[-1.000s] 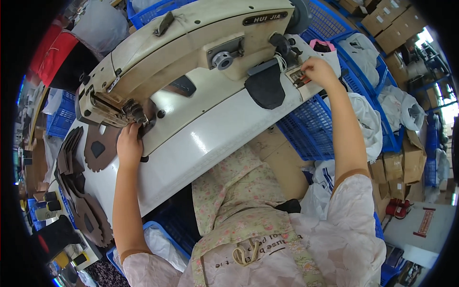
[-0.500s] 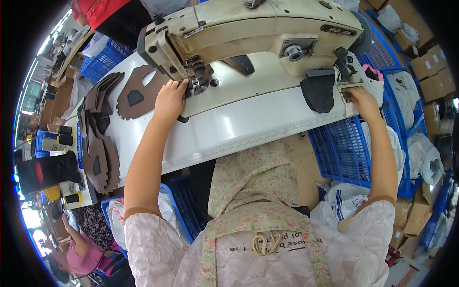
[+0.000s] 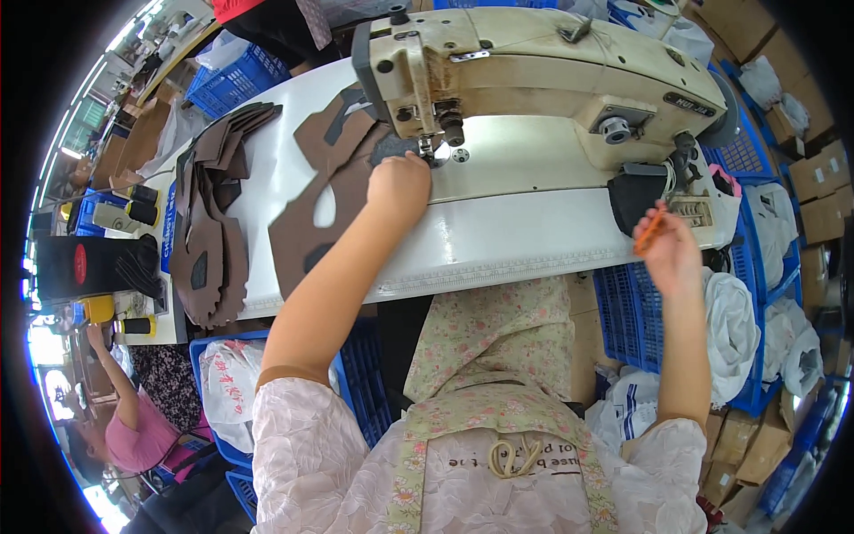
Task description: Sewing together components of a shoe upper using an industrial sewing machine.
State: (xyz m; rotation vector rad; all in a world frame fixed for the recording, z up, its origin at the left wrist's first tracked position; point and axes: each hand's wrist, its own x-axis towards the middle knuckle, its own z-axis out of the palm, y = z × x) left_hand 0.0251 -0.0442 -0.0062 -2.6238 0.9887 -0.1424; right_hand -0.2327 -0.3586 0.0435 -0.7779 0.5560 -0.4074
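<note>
My left hand (image 3: 400, 185) is at the needle end of a cream sewing machine (image 3: 543, 84), its fingers bent closed at the edge of a brown sheet piece (image 3: 334, 191). This piece has cut-outs and dark patches, and spreads left of the presser foot (image 3: 429, 147). The fingertips are partly hidden, close beside the foot. My right hand (image 3: 672, 254) is raised over the right end of the machine bed, closed on a slim orange tool (image 3: 651, 233). Its blur hides the exact kind. Near it a black pouch (image 3: 633, 198) hangs at the machine's base.
A stack of brown pieces (image 3: 209, 227) lies at the table's left end. Blue crates (image 3: 627, 307) with white bags stand below and right of the white table (image 3: 507, 240). Another person in pink (image 3: 138, 427) sits lower left; someone in dark trousers (image 3: 280, 31) stands behind.
My right hand has left the slot at the bed's right end and now holds the orange tool. The brown piece at the needle lies differently, reaching nearer me. The view has shifted.
</note>
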